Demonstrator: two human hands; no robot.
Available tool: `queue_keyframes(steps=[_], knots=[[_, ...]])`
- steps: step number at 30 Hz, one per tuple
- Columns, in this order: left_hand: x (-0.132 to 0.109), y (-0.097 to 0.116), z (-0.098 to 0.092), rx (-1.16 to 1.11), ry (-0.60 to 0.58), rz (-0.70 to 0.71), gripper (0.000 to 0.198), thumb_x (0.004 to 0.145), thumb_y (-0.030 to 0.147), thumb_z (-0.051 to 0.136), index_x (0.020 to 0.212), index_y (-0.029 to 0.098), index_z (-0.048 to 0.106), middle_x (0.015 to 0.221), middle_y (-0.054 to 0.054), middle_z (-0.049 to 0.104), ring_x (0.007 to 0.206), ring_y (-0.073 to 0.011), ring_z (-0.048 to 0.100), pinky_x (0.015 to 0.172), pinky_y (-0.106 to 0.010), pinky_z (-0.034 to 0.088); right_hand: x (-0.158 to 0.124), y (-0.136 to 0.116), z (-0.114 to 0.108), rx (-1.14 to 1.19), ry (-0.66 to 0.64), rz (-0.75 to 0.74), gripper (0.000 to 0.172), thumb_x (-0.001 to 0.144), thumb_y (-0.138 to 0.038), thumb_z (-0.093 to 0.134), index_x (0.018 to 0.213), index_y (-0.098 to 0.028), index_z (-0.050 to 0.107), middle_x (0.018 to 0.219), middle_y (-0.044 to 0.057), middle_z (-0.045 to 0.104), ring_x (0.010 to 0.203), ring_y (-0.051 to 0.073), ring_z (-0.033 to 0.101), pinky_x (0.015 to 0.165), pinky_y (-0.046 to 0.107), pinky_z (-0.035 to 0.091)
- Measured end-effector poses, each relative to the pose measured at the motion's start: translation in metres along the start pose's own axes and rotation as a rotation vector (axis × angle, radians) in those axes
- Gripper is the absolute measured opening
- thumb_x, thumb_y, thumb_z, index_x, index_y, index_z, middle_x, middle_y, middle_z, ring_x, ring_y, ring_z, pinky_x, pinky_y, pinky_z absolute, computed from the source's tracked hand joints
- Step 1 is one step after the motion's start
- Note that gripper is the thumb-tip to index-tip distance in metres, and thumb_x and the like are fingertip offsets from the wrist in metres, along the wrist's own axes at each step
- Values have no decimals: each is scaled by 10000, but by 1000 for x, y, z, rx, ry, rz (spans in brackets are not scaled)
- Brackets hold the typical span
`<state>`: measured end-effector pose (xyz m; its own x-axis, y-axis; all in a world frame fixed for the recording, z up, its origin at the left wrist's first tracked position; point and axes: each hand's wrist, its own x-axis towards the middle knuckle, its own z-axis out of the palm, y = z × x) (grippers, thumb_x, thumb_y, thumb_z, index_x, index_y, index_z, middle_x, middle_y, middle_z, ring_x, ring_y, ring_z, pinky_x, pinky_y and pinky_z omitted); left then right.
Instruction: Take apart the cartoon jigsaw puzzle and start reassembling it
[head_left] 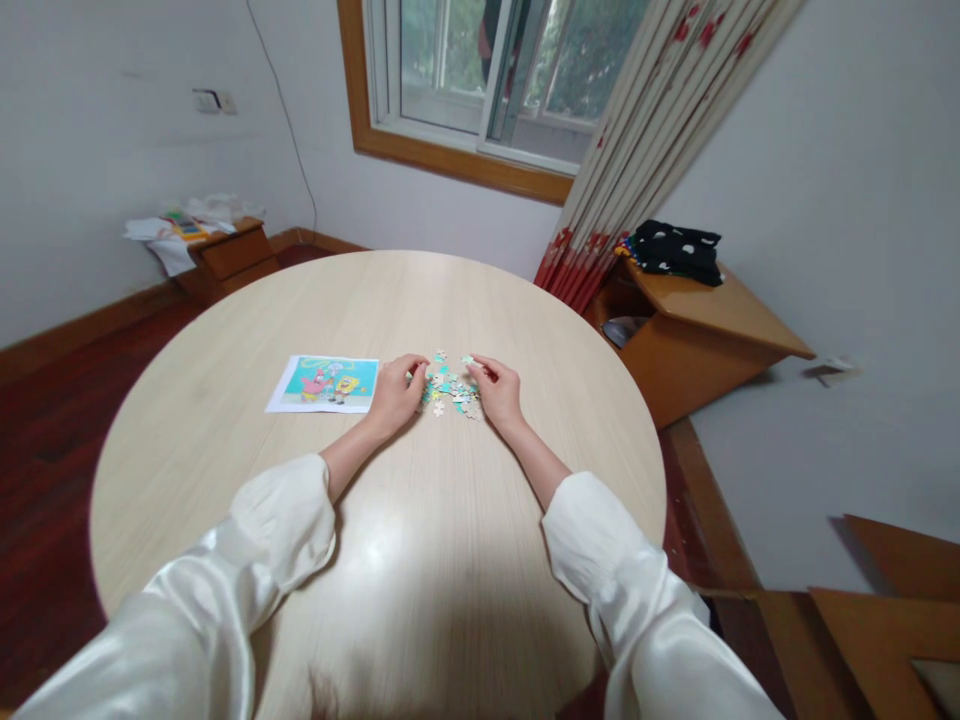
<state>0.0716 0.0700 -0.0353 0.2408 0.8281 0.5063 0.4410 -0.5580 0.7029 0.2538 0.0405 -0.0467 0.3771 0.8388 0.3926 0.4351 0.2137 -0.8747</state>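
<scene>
Several small loose jigsaw pieces, mostly teal and white, lie in a heap on the round wooden table. My left hand rests at the heap's left side, fingers curled and pinching at a piece I cannot make out. My right hand rests at the heap's right side, its fingers pinched on a small piece near the top of the heap. A printed cartoon picture with a teal background lies flat to the left of my left hand.
A low wooden cabinet with papers on it stands far left by the wall. Another wooden cabinet with a black dotted cloth stands right, beside a curtain and window. Wooden boards lie at the lower right.
</scene>
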Motion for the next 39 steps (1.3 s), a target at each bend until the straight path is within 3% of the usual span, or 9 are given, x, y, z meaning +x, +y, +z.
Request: queue_keyframes(steps=[4,9,12,18,24,29,36,39], knots=[[-1,-1,-2,-15,33,15,205,861,258,451,883,180,639,833,-53,687,781,-183,623,768,-318,486,-5,-4,0,-88,41,-87,337,792,-416,583,977,-179,734,719,35,677,645,158,550,661,294,460],[-7,3,-6,-39,-2,116,210,843,304,509,929,177,653,807,-61,677,749,-179,621,750,-321,505,-17,-13,1,-275,-50,-334,270,864,-305,538,1049,-217,714,838,73,720,747,196,585,767,346,458],[-11,5,-7,-98,-42,148,237,821,319,547,965,174,666,833,-75,695,754,-181,635,745,-331,520,-27,-16,0,-345,-82,-395,281,886,-283,516,1093,-222,697,839,76,720,763,207,591,767,353,454],[-19,11,-5,-319,-123,8,345,788,355,594,1063,158,662,1005,-100,723,836,-194,672,810,-361,540,-39,-21,-1,-369,-109,-402,290,902,-283,501,1125,-246,683,867,69,722,780,208,590,761,353,452],[-18,9,-1,-414,-111,-45,277,757,353,602,920,149,692,929,-98,735,830,-212,678,784,-355,538,-40,-22,1,-419,-153,-409,271,902,-268,528,1123,-235,680,858,61,722,775,192,586,752,327,426],[-18,7,0,-366,-98,-56,246,761,322,581,874,138,697,864,-84,733,769,-191,659,733,-315,524,-39,-20,2,-484,-205,-420,266,923,-264,513,1130,-205,669,886,61,713,811,184,569,774,310,392],[-15,-4,-9,-114,30,-39,209,795,205,492,852,144,683,840,-71,705,755,-177,625,725,-303,498,-23,-16,-6,-655,-71,-365,271,934,-294,481,1107,-203,668,893,76,628,876,209,508,779,324,342],[-14,-9,-12,-62,51,-43,259,756,104,423,832,146,668,830,-63,691,811,-182,631,773,-312,494,-17,-14,-6,-669,-82,-341,263,931,-280,478,1093,-193,666,945,79,612,914,212,497,799,332,335]])
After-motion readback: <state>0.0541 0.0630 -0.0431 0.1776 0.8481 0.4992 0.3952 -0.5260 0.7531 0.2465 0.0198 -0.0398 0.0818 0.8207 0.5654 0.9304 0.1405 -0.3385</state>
